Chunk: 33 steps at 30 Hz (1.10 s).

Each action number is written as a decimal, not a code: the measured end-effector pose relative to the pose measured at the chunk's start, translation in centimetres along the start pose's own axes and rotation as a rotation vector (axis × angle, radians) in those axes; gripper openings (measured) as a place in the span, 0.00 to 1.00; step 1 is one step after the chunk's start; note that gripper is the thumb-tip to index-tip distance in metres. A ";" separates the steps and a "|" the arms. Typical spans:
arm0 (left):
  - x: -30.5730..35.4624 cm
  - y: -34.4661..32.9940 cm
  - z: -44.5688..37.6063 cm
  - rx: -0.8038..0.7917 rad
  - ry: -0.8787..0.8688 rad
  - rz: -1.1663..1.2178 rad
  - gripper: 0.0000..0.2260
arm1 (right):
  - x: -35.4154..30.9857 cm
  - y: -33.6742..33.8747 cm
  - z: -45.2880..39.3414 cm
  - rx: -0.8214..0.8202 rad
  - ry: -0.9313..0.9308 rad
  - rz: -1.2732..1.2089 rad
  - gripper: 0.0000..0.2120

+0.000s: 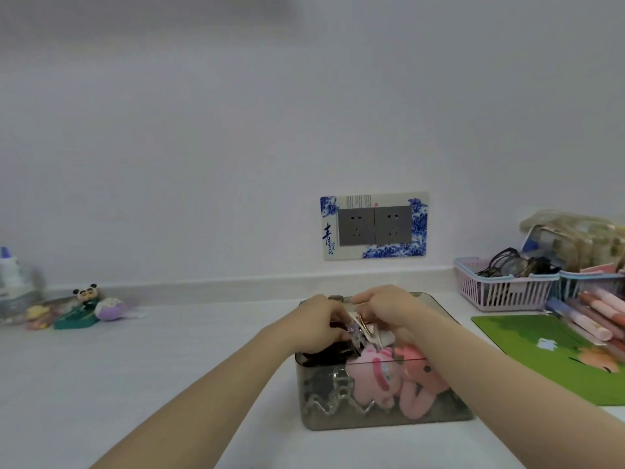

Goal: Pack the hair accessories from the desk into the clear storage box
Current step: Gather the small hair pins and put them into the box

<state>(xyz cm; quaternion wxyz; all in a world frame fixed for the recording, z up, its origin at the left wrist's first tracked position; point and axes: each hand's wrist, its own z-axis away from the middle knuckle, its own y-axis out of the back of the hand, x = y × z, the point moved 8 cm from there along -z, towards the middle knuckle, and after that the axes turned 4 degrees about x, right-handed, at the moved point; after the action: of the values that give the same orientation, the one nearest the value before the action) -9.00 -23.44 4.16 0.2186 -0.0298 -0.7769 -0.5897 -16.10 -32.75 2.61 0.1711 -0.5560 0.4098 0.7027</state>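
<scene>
The clear grey-tinted storage box (311, 414) stands on the white desk in front of me. Inside lie pink plush dolls (406, 377), a clear wavy hair clip (338, 394) and dark hair ties (324, 357). Both my hands are over the box's top. My left hand (316, 324) and my right hand (385, 308) have curled fingers around a small bundle of hair clips and cards (362, 328) between them. Which hand carries the bundle is hard to tell. More accessories (76, 309), with a panda figure and a purple piece, lie at the far left by the wall.
A green mouse mat (548, 353) lies right of the box, with pens (588, 316) beside it. A pink basket (500, 286) holding glasses and a blue basket stand at the back right. A bottle (10, 275) stands far left. A wall socket (373, 226) is behind.
</scene>
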 end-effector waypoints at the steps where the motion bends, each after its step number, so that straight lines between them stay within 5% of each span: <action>1: -0.1 0.3 0.2 0.022 0.003 0.008 0.13 | 0.0 0.1 0.2 0.008 -0.003 -0.023 0.18; 11: 1.3 4.3 6.6 0.210 -0.023 0.075 0.11 | -3.5 0.3 5.7 0.112 0.243 -0.172 0.18; 18: 1.0 4.8 14.7 0.250 0.004 0.122 0.09 | -3.6 -3.8 13.5 -0.104 0.326 -0.389 0.15; 25: -2.7 0.5 20.9 0.046 0.225 0.016 0.17 | -1.5 -9.9 16.7 -0.297 0.418 -0.124 0.14; 33: -4.1 -0.3 23.0 0.125 0.215 -0.013 0.19 | 1.2 -14.0 16.5 -0.315 0.527 0.243 0.12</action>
<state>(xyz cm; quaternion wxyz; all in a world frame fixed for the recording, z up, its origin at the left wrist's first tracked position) -12.44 -1.31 -2.46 0.2982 0.0525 -0.7843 -0.5416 -17.30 -11.93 -3.10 -0.1140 -0.6854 0.3894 0.6046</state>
